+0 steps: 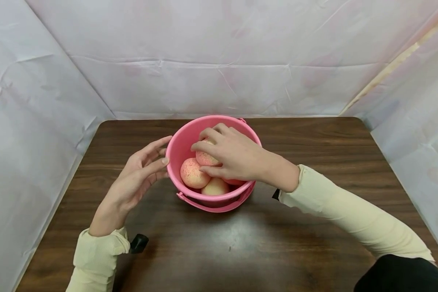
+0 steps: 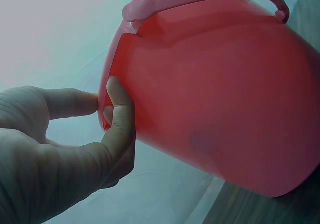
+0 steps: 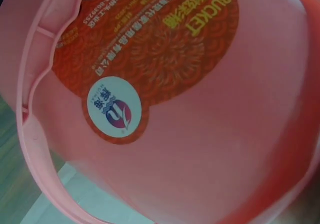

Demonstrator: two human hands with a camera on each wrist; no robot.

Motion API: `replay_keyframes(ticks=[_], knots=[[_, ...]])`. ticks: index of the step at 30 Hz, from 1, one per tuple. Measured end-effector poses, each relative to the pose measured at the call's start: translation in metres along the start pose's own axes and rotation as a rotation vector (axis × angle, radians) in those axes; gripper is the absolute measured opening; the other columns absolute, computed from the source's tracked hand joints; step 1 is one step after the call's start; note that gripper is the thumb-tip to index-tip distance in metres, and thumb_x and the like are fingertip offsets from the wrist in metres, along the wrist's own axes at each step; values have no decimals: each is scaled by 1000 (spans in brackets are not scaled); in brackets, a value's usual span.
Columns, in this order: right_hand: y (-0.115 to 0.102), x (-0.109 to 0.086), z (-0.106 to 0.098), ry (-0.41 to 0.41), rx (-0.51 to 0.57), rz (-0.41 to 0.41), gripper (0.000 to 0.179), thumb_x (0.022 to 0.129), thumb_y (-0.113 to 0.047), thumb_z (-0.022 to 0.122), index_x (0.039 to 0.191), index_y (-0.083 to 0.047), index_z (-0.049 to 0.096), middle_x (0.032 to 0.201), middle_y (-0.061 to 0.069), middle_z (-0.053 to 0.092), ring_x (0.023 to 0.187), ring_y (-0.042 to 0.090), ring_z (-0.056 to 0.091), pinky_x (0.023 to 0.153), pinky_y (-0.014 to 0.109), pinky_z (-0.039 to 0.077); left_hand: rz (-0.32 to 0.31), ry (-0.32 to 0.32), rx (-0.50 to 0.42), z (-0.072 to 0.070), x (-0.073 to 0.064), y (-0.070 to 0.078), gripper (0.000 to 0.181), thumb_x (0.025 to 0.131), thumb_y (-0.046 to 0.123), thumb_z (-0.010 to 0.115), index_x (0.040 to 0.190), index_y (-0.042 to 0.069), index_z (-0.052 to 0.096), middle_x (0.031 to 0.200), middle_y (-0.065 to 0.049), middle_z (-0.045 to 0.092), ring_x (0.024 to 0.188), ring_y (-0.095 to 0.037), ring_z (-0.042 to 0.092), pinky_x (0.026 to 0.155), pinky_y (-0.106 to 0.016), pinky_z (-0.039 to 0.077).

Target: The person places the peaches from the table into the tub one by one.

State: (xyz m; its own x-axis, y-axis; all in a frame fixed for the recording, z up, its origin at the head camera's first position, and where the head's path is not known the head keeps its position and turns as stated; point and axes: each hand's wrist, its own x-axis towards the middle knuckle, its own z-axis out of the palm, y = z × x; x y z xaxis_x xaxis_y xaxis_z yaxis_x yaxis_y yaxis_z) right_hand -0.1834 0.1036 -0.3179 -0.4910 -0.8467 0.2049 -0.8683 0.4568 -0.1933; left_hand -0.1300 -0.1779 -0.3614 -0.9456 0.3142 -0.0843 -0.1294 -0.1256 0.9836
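A pink bucket (image 1: 180,151) stands on the table with several peaches in it. My left hand (image 1: 136,174) pinches the bucket's left rim; in the left wrist view the thumb and fingers lie on either side of the rim's edge. Reaching in over the right side, my right hand (image 1: 233,153) grips a yellow-pink peach (image 1: 205,157). A speckled peach (image 1: 192,174) and a paler peach (image 1: 215,187) lie beside and below it, with a redder one (image 1: 235,182) partly hidden under the hand. The right wrist view shows only the bucket's outside; its hand is hidden there.
The bucket's pink handle (image 1: 219,209) hangs down on the near side. An orange label (image 3: 170,48) is on the bucket's wall. Dark wooden table (image 1: 314,162) surrounds the bucket, and pale sheets (image 1: 211,89) hang behind and along both sides.
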Motion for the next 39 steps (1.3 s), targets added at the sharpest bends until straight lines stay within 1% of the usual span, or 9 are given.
replay_keyframes(ticks=[7,11,18,23,26,29,33,37,39], knots=[[0,2,1,-19,-15,19,51,96,-42,72,139,-16,62,137,5,61,120,28,53,102,41,49,5,-3,-10,-2,0,0,58,105,5,59,159,10,40,133,-14,55,108,-17,68,88,-28,65],[1,2,-1,-9,-15,21,50,97,-44,70,139,-17,62,137,4,61,119,27,54,103,40,48,9,-8,-16,-3,0,0,58,105,5,58,159,9,40,133,-14,56,107,-17,69,88,-28,65],[6,-2,-7,70,14,32,45,101,-45,62,136,-17,63,134,0,63,126,24,54,119,41,40,20,-7,-18,-4,0,0,58,105,3,58,160,9,39,133,-14,57,105,-16,70,87,-28,65],[11,-11,-12,135,25,47,40,104,-43,59,134,-17,65,134,1,63,131,25,52,117,41,44,22,-5,-17,-5,1,0,58,105,3,58,160,9,39,133,-14,57,105,-17,70,88,-28,65],[14,-16,-14,197,33,101,35,105,-37,58,132,-16,66,134,2,63,129,25,53,110,43,50,21,-4,-20,-6,2,1,58,104,3,58,159,8,39,134,-15,57,105,-17,70,88,-28,65],[16,-22,-14,277,43,199,31,105,-32,58,130,-15,67,133,2,65,128,25,55,105,45,55,21,-6,-23,-6,2,1,58,104,3,58,159,9,39,134,-15,57,105,-18,70,88,-29,65],[19,-28,-14,372,57,325,27,104,-25,58,125,-13,69,127,4,68,126,27,58,102,47,56,26,-8,-23,-5,3,1,58,105,3,58,160,8,39,134,-15,57,105,-18,70,88,-29,65],[24,-36,-14,445,71,392,24,102,-19,59,120,-10,71,122,6,70,120,29,60,100,47,55,27,-3,-20,-5,3,0,58,104,3,58,159,8,39,134,-15,57,104,-17,70,87,-28,65],[27,-40,-13,471,80,424,23,101,-17,59,119,-10,72,119,7,70,114,29,62,95,46,55,26,0,-20,-4,2,0,58,104,3,58,159,8,39,134,-14,57,104,-17,70,87,-28,65]])
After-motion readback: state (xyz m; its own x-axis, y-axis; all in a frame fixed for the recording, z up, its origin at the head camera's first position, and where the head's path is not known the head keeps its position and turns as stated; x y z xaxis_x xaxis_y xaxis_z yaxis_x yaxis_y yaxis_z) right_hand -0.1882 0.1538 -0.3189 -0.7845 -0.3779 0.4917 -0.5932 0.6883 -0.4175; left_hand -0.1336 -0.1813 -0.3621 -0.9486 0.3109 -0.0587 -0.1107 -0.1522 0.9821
